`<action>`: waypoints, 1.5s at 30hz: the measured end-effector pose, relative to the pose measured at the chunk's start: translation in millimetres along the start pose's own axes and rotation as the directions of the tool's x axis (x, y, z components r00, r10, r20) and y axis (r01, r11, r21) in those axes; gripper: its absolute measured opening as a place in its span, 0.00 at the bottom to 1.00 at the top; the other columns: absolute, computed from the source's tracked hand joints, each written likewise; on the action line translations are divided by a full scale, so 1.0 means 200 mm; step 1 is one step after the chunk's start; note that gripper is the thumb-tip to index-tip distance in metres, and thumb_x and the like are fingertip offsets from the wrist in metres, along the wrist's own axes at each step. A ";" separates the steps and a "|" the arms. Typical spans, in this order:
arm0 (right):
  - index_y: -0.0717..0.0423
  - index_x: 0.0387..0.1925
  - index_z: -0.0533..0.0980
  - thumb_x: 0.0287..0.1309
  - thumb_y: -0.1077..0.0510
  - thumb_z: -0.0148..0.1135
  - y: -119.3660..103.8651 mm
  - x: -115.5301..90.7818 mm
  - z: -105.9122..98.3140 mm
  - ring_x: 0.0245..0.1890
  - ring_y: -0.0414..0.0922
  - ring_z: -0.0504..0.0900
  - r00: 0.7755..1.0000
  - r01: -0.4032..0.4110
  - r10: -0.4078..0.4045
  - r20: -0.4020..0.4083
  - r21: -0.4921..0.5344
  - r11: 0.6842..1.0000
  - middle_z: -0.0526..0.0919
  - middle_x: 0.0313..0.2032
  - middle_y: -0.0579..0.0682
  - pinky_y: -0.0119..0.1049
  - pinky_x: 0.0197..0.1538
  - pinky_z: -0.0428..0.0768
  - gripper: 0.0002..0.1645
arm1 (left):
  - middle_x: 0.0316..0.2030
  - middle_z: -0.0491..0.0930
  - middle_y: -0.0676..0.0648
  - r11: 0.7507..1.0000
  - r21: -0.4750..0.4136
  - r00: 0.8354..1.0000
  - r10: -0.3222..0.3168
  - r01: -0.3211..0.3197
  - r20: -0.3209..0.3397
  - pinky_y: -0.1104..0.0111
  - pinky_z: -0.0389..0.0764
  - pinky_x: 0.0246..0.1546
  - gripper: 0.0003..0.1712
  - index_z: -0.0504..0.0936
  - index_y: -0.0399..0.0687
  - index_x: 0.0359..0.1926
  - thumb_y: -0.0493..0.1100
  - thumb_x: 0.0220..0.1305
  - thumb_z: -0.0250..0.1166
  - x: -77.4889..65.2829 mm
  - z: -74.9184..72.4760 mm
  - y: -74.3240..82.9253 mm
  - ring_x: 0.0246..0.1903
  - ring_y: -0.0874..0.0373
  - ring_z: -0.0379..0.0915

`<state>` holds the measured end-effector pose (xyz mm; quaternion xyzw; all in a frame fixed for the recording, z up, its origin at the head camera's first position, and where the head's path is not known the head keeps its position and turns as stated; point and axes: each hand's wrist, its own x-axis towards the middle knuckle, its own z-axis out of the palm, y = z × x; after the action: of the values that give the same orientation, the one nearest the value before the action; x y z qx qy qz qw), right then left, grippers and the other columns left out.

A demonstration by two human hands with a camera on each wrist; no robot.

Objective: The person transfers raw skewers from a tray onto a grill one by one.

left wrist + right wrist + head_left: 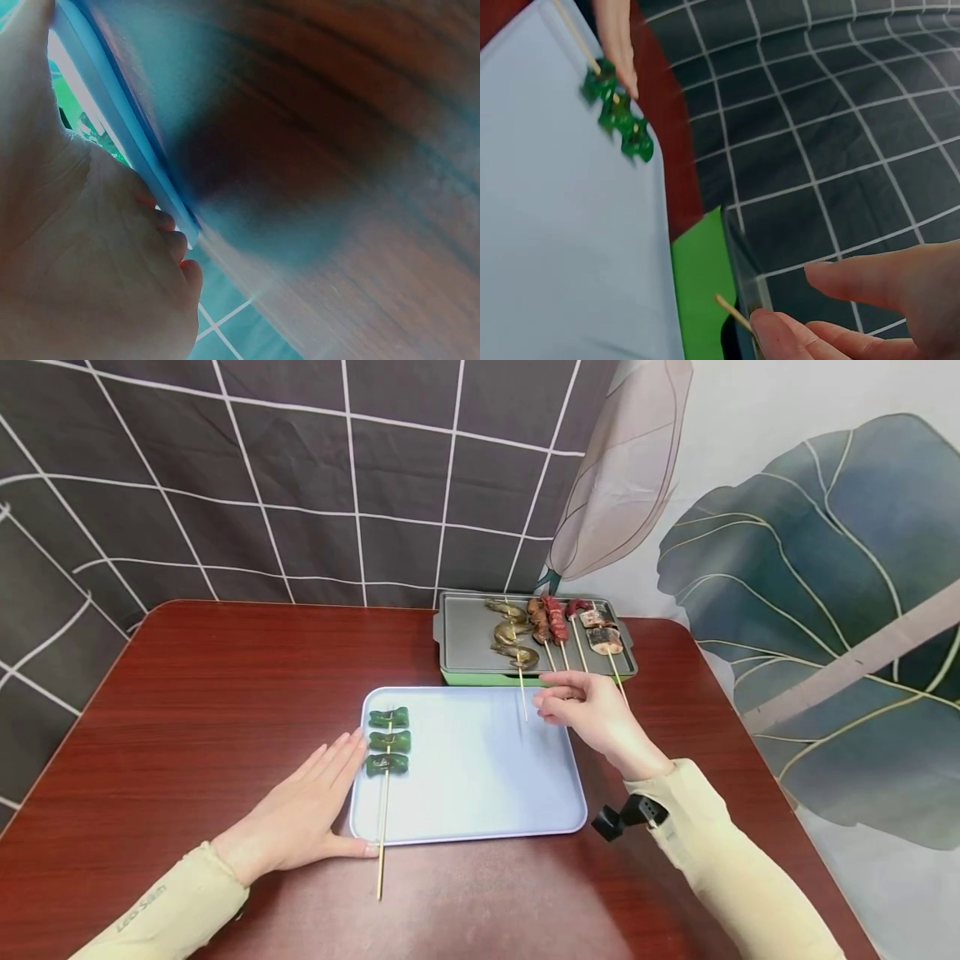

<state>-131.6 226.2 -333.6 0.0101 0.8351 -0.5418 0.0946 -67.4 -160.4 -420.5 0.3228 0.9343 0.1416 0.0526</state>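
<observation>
My left hand (pixel 300 810) lies with straight fingers along the left edge of a pale blue tray (pixel 480 768), the thumb at its front rim. On the tray's left side is a green pepper skewer (pixel 388 742), its stick reaching past the front rim. My right hand (pixel 581 710) is over the tray's back right, beside the stick of a shrimp skewer (pixel 513 633). In the right wrist view, a gap shows between the right thumb and finger (pixel 862 281), and the stick (pixel 733 311) passes partly behind a fingertip.
A grey-topped green grill (pixel 468 635) stands behind the tray. It bears the shrimp skewer, several meat skewers (pixel 555 618) and a fish-slice skewer (pixel 603 633). The dark red table (pixel 262 693) meets a grey grid-patterned cloth (pixel 300 468) at the back.
</observation>
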 end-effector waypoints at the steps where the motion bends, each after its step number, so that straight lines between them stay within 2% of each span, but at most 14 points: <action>1: 0.68 0.62 0.75 0.64 0.62 0.67 0.00 -0.02 0.00 0.41 0.51 0.88 1.000 0.010 -0.010 0.002 0.013 1.000 0.86 0.45 0.61 0.38 0.46 0.87 0.26 | 0.77 0.51 0.32 1.000 0.000 1.000 -0.001 0.001 0.000 0.49 0.51 0.75 0.75 0.52 0.27 0.77 0.86 0.51 0.57 0.00 0.00 0.00 0.76 0.39 0.44; 4: 0.69 0.60 0.76 0.64 0.64 0.66 -0.01 -0.07 0.01 0.41 0.53 0.88 0.999 0.041 -0.042 0.014 0.048 0.998 0.87 0.44 0.61 0.39 0.46 0.87 0.24 | 0.76 0.51 0.32 1.000 -0.003 1.000 -0.002 0.002 -0.002 0.49 0.51 0.75 0.75 0.52 0.27 0.77 0.86 0.51 0.57 0.00 0.00 0.00 0.76 0.39 0.45; 8: 0.72 0.60 0.75 0.64 0.66 0.64 -0.02 -0.12 0.06 0.41 0.50 0.88 0.997 0.059 -0.064 0.049 0.096 0.994 0.87 0.43 0.62 0.41 0.47 0.86 0.24 | 0.76 0.51 0.32 1.000 -0.010 1.000 -0.005 0.005 -0.002 0.49 0.51 0.75 0.75 0.53 0.27 0.77 0.86 0.51 0.57 0.00 -0.01 0.00 0.76 0.39 0.45; 15: 0.71 0.58 0.78 0.63 0.64 0.67 0.00 -0.18 0.17 0.45 0.55 0.87 0.991 0.016 -0.034 0.131 0.130 0.991 0.87 0.44 0.63 0.41 0.51 0.85 0.23 | 0.76 0.52 0.32 1.000 -0.007 1.000 -0.001 0.001 -0.005 0.48 0.52 0.74 0.75 0.53 0.27 0.76 0.86 0.51 0.57 0.00 0.00 0.00 0.76 0.39 0.45; 17: 0.71 0.58 0.78 0.63 0.63 0.67 0.01 -0.19 0.21 0.45 0.53 0.88 0.987 0.011 -0.031 0.158 0.125 0.992 0.88 0.44 0.61 0.41 0.51 0.85 0.24 | 0.76 0.52 0.32 1.000 -0.009 1.000 0.001 -0.001 -0.005 0.48 0.52 0.74 0.75 0.53 0.27 0.76 0.85 0.51 0.58 0.00 0.00 0.00 0.76 0.39 0.45; 24: 0.73 0.57 0.77 0.63 0.61 0.68 0.07 -0.20 0.37 0.44 0.54 0.88 0.966 -0.006 -0.035 0.257 0.158 0.987 0.88 0.42 0.60 0.40 0.50 0.85 0.25 | 0.76 0.52 0.32 1.000 -0.005 1.000 0.008 -0.008 -0.010 0.48 0.52 0.74 0.75 0.53 0.27 0.76 0.85 0.51 0.58 0.00 0.00 0.00 0.76 0.39 0.45; 31: 0.74 0.57 0.77 0.63 0.62 0.69 0.13 -0.23 0.56 0.41 0.54 0.88 0.929 -0.083 -0.017 0.370 0.252 0.964 0.88 0.42 0.61 0.42 0.49 0.86 0.24 | 0.76 0.52 0.32 1.000 -0.004 1.000 0.007 -0.007 -0.015 0.49 0.52 0.74 0.75 0.53 0.27 0.76 0.85 0.51 0.57 0.00 0.00 0.00 0.76 0.39 0.45; 36: 0.73 0.57 0.77 0.63 0.63 0.68 0.13 -0.25 0.67 0.41 0.46 0.88 0.900 -0.170 0.024 0.435 0.299 0.939 0.88 0.42 0.59 0.41 0.48 0.86 0.23 | 0.77 0.52 0.33 1.000 -0.012 1.000 0.004 -0.004 -0.013 0.49 0.52 0.74 0.75 0.53 0.28 0.77 0.85 0.51 0.58 0.00 0.00 0.01 0.76 0.40 0.45; 42: 0.72 0.57 0.77 0.62 0.63 0.69 0.14 -0.21 0.75 0.41 0.48 0.88 0.887 -0.217 0.064 0.456 0.291 0.932 0.89 0.40 0.58 0.40 0.47 0.86 0.24 | 0.77 0.52 0.33 1.000 -0.015 1.000 0.005 -0.005 -0.014 0.48 0.53 0.74 0.75 0.53 0.27 0.77 0.85 0.51 0.58 0.00 0.00 0.00 0.76 0.39 0.45; 45: 0.71 0.55 0.79 0.62 0.64 0.69 0.14 -0.20 0.79 0.39 0.49 0.89 0.879 -0.263 0.093 0.468 0.311 0.913 0.88 0.39 0.59 0.40 0.46 0.87 0.22 | 0.77 0.52 0.32 1.000 -0.012 1.000 0.012 -0.012 -0.021 0.48 0.53 0.74 0.74 0.52 0.27 0.77 0.85 0.52 0.58 0.00 0.01 0.00 0.76 0.39 0.45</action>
<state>-66.0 98.0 -413.6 -0.0181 0.6711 -0.6642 0.3289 -66.9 -159.8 -421.3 0.3265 0.9320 0.1508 0.0441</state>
